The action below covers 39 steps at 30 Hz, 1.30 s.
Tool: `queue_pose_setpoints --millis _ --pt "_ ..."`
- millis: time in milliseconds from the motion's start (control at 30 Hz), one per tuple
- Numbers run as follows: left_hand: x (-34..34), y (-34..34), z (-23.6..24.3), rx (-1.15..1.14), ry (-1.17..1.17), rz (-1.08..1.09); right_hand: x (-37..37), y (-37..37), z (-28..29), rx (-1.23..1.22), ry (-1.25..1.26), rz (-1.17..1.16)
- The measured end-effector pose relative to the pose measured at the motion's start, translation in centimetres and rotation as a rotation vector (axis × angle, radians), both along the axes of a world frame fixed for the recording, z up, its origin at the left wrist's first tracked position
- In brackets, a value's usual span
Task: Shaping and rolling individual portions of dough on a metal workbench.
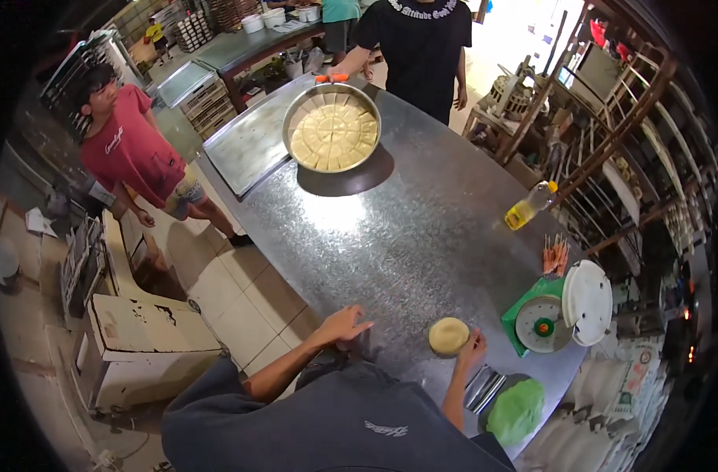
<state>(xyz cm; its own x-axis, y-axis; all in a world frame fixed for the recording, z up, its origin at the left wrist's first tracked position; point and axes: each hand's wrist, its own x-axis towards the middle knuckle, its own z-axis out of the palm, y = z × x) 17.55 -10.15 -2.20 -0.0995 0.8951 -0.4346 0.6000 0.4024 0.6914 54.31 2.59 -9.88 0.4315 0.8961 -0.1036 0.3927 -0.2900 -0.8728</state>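
Observation:
A flat round of pale dough (448, 337) is at the near side of the metal table. My right hand (473, 348) has its fingers curled at the dough's right edge, seemingly pinching it. To the left, my left hand (345, 326) is held over the near edge of the table, fingers apart and nothing in it. Right of my right forearm lies a lump of green dough or a green wrapped lump (516, 411), beside a shiny metal cylinder (485, 390). Across the table, another person's hand holds a round pan (332, 164) of cut dough pieces by an orange grip.
A green dial scale (543, 324) with a white round lid-like top stands at the right edge. Behind it are a bundle of orange-handled sticks (555, 255) and a bottle of yellow liquid (530, 205). A metal tray (252, 141) lies far left. A person in red stands left.

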Motion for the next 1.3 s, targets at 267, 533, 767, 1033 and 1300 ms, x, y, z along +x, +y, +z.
queue_pose_setpoints --millis 267,533,767,1033,1300 --pt "0.4 -1.6 -6.8 0.105 0.221 0.042 -6.6 0.0 0.1 0.202 -0.395 0.088" --pt "0.6 -1.8 -6.8 0.119 0.210 0.061 -5.6 -0.2 0.8 0.236 -0.381 0.127" --pt "0.5 -1.5 -6.6 0.121 0.194 0.066 -6.3 -0.1 1.0 0.115 -0.335 0.146" --pt "-0.3 -1.2 -7.7 0.131 0.193 -0.006 -8.7 -4.9 4.0 -0.018 -0.461 0.465" --pt "-1.5 -0.3 -8.7 0.163 0.109 -0.077 3.8 5.2 19.0 0.332 -0.298 -0.158"
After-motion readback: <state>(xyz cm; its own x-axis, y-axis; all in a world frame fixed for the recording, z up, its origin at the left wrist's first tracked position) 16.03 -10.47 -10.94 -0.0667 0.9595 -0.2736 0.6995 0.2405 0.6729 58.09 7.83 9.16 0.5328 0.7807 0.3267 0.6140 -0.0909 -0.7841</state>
